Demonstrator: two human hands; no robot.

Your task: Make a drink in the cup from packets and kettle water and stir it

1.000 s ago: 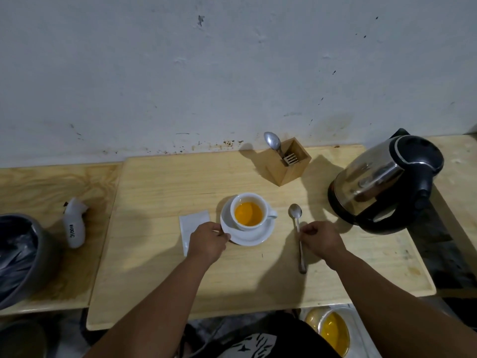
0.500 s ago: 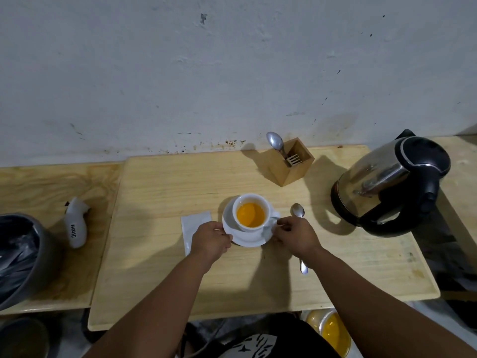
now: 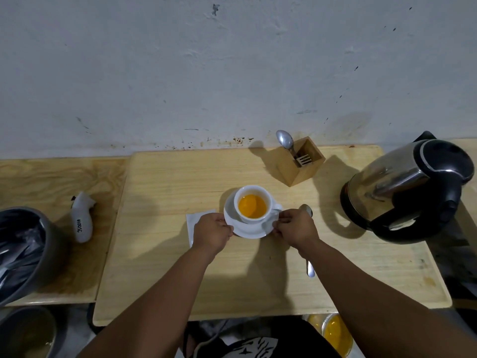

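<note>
A white cup [image 3: 254, 193] holding orange drink stands on a white saucer [image 3: 249, 231] in the middle of the wooden table [image 3: 165, 187]. My left hand [image 3: 213, 232] grips the saucer's left rim and my right hand [image 3: 296, 227] grips its right rim, by the cup's handle. A metal spoon [image 3: 309, 267] lies on the table under my right hand, with only its bowl and handle end showing. The steel and black kettle [image 3: 407, 189] stands at the right. A white packet [image 3: 193, 222] lies flat, partly under my left hand.
A wooden holder [image 3: 302, 164] with a spoon and a fork stands behind the cup near the wall. On the lower left table lie a white device [image 3: 82, 219] and a grey bin [image 3: 23, 251]. A bucket of orange liquid [image 3: 335, 334] sits below the table's front edge.
My right hand left the spoon lying on the table and moved left onto the saucer's right rim. My left hand stayed on the left rim.
</note>
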